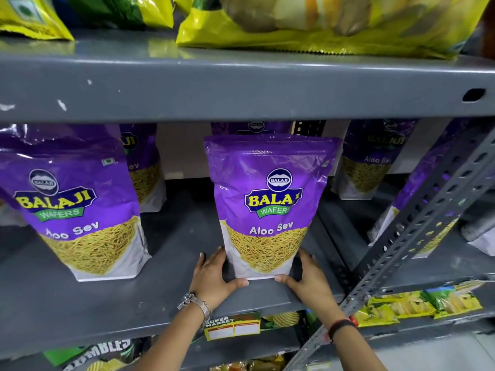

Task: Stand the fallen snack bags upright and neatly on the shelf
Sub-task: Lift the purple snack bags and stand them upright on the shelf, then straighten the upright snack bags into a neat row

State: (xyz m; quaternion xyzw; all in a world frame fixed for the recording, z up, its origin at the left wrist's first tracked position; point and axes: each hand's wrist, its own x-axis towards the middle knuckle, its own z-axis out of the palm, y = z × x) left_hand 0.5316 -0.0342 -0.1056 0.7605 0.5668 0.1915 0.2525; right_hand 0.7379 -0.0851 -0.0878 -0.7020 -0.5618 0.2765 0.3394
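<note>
A purple Aloo Sev bag (267, 199) stands upright on the grey middle shelf (174, 263), near its front edge. My left hand (214, 274) cups its lower left corner and my right hand (308, 277) cups its lower right corner, thumbs under the front. Another purple bag (72, 204) stands upright at the left. More purple bags stand further back: one behind the left bag (146, 167), one behind the held bag (251, 128), and one at the back right (369, 162).
The grey upper shelf (241, 84) hangs low over the bags, carrying yellow bags (321, 25). A slotted metal upright (417, 226) slants across the right, with another purple bag (417, 199) behind it. A price label (232, 327) hangs below the shelf's front edge.
</note>
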